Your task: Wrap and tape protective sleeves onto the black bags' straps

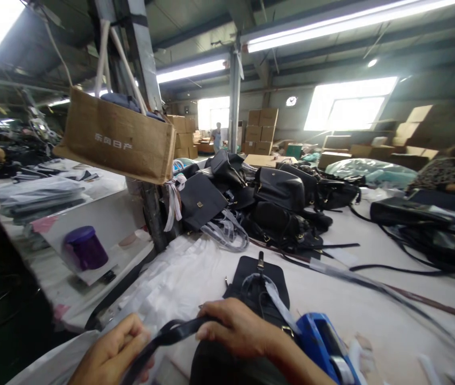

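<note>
In the head view, my left hand (110, 350) and my right hand (237, 329) are both closed around a black strap (171, 332), which runs between them at the near edge of the table (371, 310). The strap is just near of a black bag (261, 280), and a blue tape dispenser (323, 345) lies just right of my right hand.

The room is a large workshop under a dark sloped roof (311, 59), lit by long fluorescent tubes (331, 24) and bright windows (347, 109) in the far wall. A round wall clock (291, 101) hangs between two windows. Steel columns (234, 101) rise from the floor. Stacked cardboard boxes (261, 131) line the back wall. A long white desk (371, 299) runs forward, and a second desk (62, 224) stands to the left across a dark aisle.
</note>
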The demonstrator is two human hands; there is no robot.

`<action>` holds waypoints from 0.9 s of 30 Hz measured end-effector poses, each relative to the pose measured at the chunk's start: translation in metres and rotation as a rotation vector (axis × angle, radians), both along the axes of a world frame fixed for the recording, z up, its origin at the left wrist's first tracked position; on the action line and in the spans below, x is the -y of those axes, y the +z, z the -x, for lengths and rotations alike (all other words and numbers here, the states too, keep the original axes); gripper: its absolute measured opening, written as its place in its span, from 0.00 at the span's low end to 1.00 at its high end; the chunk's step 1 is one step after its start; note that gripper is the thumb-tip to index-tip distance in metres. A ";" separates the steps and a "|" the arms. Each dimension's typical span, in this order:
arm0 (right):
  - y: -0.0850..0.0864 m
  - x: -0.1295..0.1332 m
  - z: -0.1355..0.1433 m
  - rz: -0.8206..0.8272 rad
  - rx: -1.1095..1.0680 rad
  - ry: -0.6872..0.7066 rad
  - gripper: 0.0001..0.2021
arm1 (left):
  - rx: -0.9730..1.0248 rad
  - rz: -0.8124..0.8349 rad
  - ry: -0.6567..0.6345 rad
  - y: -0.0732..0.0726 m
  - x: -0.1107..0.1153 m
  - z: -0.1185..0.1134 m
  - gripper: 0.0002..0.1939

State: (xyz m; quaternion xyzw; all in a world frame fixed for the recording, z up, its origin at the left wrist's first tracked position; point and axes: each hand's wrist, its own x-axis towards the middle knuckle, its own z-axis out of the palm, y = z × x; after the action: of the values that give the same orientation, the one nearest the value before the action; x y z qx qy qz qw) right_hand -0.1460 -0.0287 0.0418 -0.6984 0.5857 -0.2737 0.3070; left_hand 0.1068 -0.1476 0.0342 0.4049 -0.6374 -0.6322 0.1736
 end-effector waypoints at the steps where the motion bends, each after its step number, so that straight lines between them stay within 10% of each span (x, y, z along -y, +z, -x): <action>1: 0.005 0.002 0.001 0.024 -0.002 0.007 0.19 | -0.030 -0.039 -0.012 0.005 0.002 0.003 0.22; 9: 0.050 -0.002 0.021 0.102 -0.070 0.074 0.18 | -0.062 -0.093 -0.150 0.038 -0.001 0.031 0.12; 27: 0.076 -0.008 0.033 0.281 -0.194 -0.059 0.14 | -0.193 -0.009 -0.189 0.039 -0.025 0.076 0.17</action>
State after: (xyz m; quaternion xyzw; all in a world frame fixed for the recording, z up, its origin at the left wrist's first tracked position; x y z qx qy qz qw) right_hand -0.1795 -0.0205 0.1174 -0.7402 0.5886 -0.2930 0.1403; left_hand 0.0310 -0.1226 0.0728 0.2813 -0.6502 -0.6846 0.1718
